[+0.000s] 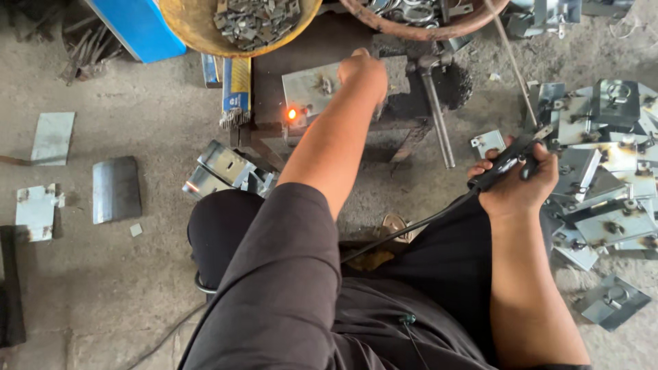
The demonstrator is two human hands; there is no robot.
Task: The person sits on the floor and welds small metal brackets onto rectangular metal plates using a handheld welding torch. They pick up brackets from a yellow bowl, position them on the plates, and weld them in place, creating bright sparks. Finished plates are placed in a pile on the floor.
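Observation:
My left hand (363,72) reaches forward and closes over the far edge of a small grey metal plate (312,89) lying on a dark steel work block (384,130). An orange glowing weld spot (293,114) shows at the plate's near left corner. My right hand (517,188) is held off to the right, gripping a black welding electrode holder (504,164). A thin rod (510,62) runs up and away from the holder, and its black cable (411,229) trails back over my lap.
A heap of grey welded plates with rings (610,171) lies on the right. A yellow basin (199,31) of small metal pieces and a brown basin (425,31) stand behind the block. An electrode packet (236,85), bent brackets (226,171) and flat sheets (116,188) are on the left.

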